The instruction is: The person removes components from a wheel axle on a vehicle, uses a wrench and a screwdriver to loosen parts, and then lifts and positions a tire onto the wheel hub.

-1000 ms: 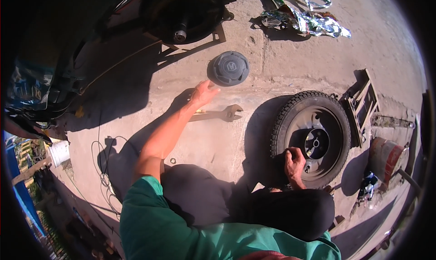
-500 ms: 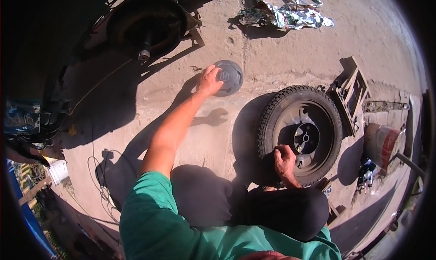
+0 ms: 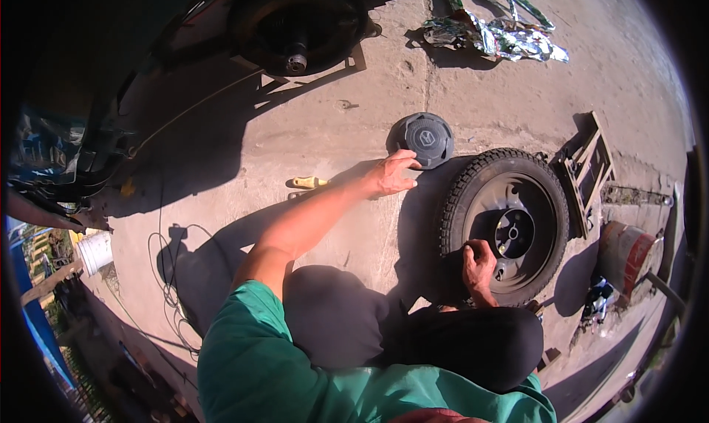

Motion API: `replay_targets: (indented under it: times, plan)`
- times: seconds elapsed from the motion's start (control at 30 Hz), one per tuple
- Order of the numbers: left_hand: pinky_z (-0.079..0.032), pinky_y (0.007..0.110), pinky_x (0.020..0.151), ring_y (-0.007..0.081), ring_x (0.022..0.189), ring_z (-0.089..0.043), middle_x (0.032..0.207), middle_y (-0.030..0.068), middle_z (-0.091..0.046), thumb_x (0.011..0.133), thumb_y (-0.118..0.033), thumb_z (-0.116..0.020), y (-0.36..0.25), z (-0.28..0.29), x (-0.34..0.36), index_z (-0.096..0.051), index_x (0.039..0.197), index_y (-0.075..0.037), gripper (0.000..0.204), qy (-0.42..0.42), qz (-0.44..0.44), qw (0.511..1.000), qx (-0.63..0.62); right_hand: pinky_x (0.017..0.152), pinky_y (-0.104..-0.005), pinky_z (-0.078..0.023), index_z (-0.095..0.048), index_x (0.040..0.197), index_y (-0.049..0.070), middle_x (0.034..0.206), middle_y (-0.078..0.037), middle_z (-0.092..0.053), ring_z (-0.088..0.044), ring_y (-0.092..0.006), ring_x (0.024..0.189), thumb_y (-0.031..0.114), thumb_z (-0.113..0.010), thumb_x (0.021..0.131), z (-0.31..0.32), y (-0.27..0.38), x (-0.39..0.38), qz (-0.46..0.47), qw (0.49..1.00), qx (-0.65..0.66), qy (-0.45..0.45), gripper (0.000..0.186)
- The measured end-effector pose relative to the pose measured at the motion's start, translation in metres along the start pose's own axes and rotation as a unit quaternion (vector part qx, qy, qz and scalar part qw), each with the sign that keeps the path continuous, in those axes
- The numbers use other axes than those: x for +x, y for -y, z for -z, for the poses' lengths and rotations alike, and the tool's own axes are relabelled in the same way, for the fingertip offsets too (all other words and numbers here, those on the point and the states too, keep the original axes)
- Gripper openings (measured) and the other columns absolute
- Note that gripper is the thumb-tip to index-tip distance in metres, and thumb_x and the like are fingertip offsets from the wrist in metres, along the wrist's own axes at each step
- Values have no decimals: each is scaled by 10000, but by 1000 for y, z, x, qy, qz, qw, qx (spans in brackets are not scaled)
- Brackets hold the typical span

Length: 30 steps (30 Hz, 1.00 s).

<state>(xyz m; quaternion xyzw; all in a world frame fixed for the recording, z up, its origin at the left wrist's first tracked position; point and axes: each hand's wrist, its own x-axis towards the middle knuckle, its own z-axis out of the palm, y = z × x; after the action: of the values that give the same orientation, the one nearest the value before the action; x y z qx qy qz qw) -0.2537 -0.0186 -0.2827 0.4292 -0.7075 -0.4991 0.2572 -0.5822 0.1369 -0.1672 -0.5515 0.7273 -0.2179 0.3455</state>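
Observation:
My left hand [image 3: 390,175] reaches far forward and grips the near edge of a round grey hub cap [image 3: 426,138] lying on the concrete. To its right a black tyre on a dark steel wheel [image 3: 509,224] lies close to my knee. My right hand [image 3: 478,265] is curled over the lower left part of that wheel's rim. My green sleeve and dark trousers fill the lower part of the view.
A vehicle's bare wheel hub [image 3: 295,26] hangs in shadow at the top. A small yellowish tool [image 3: 309,181] lies left of my arm. Crumpled foil wrappers [image 3: 496,36], a metal frame [image 3: 583,170], a rusty drum [image 3: 625,250], a white bucket [image 3: 94,252] and a loose cable [image 3: 164,260] surround me.
My left hand reached out to the hub cap, took its edge and drew it nearer the tyre. My right hand stayed on the wheel.

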Motion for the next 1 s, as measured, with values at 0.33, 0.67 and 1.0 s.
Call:
replay_targets:
  times: [0.33,0.67,1.0]
  plan:
    - [-561,386,883,289,998,-723,1031,167,-737,878,-241,-709,59,71,-18,-724,1106,-12,324,-155,240,957,44,786,-379,-539,-697,993,9,869,-156,-727,-707,-298,830,128,-675,888,3,7,0,-10,1000,6,-1,161]
    - [-546,426,924,342,1059,-693,1145,194,-711,892,-248,-700,50,88,-48,-711,1151,-24,343,-143,242,956,86,813,-403,-545,-698,1004,16,921,-171,-732,-712,-340,876,145,-661,908,11,30,1,-12,1000,-2,18,164]
    - [-479,457,977,343,1166,-555,1196,122,-620,794,-164,-701,-15,58,-139,-685,1177,-73,393,-50,100,960,257,778,-365,-541,-690,996,-16,858,-185,-712,-696,-271,803,135,-665,903,11,24,-3,-15,1000,13,6,179]
